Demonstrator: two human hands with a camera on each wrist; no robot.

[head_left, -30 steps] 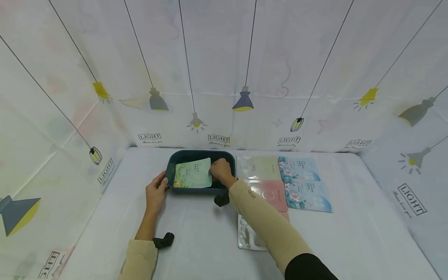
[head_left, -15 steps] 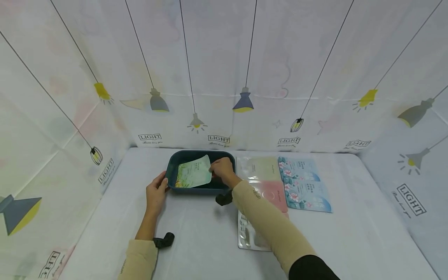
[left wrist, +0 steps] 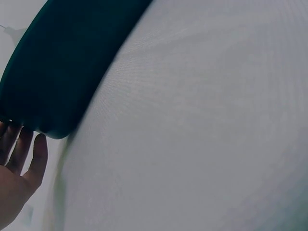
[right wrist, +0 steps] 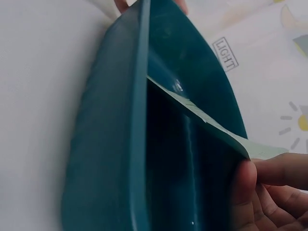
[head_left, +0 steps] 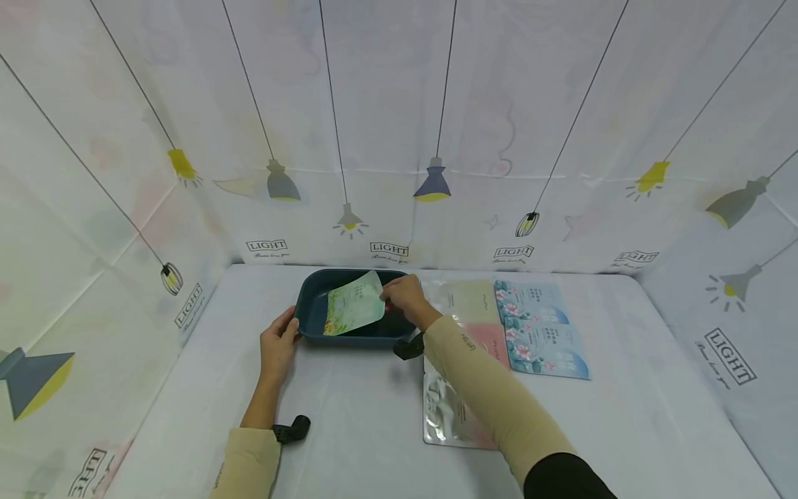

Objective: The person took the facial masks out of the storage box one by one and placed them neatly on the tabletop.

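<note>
My left hand (head_left: 277, 352) grips the left end of a dark teal tray (head_left: 355, 342), with finger and thumb at its rim. In the left wrist view, the fingers (left wrist: 37, 161) meet the tray's end wall. Over the tray's right side, my right hand (head_left: 408, 298) pinches the right edge of a pale green sheet mask packet (head_left: 355, 303). The packet stands tilted, its raised corner at the back rim and its yellow-flowered end low inside. In the right wrist view, thumb and forefinger hold the packet (right wrist: 207, 118) by its edge, and it bends across the tray.
Right of the tray lie flat packets: a beige one (head_left: 470, 298), a pink one (head_left: 489, 339) and a silvery one (head_left: 444, 412), partly under my right sleeve. Two blue flowered packets (head_left: 548, 346) lie beyond them. A patterned curtain (head_left: 399, 173) hangs behind the white table.
The green packet has shifted right and its right end has risen, tilting it. My right hand has moved slightly up and right with it. The left hand stays at the tray.
</note>
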